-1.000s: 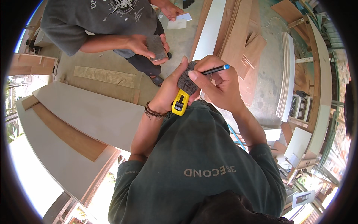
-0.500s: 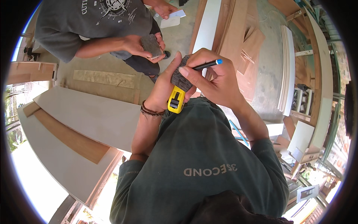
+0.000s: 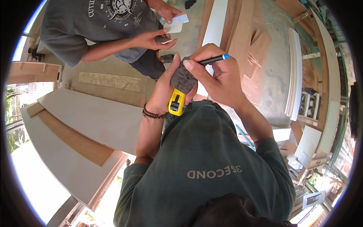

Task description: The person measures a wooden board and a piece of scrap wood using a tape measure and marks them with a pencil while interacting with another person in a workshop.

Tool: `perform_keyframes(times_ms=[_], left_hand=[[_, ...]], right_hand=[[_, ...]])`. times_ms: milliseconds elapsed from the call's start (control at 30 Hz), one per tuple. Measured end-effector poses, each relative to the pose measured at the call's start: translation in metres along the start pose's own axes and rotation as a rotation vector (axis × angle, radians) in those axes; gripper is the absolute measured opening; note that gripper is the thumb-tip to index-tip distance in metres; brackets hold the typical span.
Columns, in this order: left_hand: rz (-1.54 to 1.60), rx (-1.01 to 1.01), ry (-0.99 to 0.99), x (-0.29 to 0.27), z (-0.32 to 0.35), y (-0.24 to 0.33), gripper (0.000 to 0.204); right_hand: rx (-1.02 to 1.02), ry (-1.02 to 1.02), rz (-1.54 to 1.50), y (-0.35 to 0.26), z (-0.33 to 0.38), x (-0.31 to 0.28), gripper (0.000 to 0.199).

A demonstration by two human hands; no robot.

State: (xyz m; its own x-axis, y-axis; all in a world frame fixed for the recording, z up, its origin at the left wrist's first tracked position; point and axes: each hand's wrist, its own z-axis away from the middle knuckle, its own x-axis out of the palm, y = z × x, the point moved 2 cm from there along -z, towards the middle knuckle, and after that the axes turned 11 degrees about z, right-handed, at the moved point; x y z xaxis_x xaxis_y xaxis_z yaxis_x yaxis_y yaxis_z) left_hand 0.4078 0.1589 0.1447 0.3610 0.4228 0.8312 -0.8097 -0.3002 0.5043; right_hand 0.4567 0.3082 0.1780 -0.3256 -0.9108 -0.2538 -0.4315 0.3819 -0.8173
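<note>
My left hand [image 3: 163, 90] is closed around a dark grey, streaked flat piece [image 3: 183, 78] and a yellow tape measure [image 3: 176, 103]. The tape measure sits just below the grey piece, near my wrist. Between the thumb and fingers of my right hand [image 3: 224, 84] is a black pen [image 3: 213, 59] with a blue end. The right thumb tip lies against the upper edge of the grey piece; the pen's point is hidden. Across from me, a co-worker's hands [image 3: 151, 39] hold pale flat cards [image 3: 174, 27] and a dark flat piece [image 3: 163, 39].
White panels [image 3: 90, 117] with a brown wooden strip [image 3: 73, 138] lie at my left. Long boards [image 3: 213, 28] and wooden sheets [image 3: 257, 45] extend ahead to the right. Stacked panels [image 3: 293, 75] stand farther right. A flat plank [image 3: 109, 81] lies on the floor [image 3: 94, 62].
The grey piece in my left hand has tilted, showing more of its face. The co-worker's dark piece has turned nearly edge-on, and that hand has risen to the pale cards.
</note>
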Motion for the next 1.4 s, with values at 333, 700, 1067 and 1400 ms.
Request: perform_keyframes(times_ms=[333,700,1067,1400], left_hand=[[0.075,-0.038,-0.037,-0.005,0.009,0.004,0.065],[0.197,0.056,-0.038,-0.005,0.029,0.022,0.067],[0.127,0.128,0.083,0.005,0.039,0.023,0.066],[0.063,0.101,0.092,-0.001,0.033,0.022,0.066]], right_hand=[[-0.048,-0.054,0.063,-0.015,-0.006,0.003,0.015],[-0.079,-0.097,0.033,-0.035,-0.018,0.023,0.010],[-0.068,-0.172,-0.034,-0.027,-0.022,0.027,0.011],[-0.068,-0.020,-0.079,-0.008,-0.018,0.031,0.013]])
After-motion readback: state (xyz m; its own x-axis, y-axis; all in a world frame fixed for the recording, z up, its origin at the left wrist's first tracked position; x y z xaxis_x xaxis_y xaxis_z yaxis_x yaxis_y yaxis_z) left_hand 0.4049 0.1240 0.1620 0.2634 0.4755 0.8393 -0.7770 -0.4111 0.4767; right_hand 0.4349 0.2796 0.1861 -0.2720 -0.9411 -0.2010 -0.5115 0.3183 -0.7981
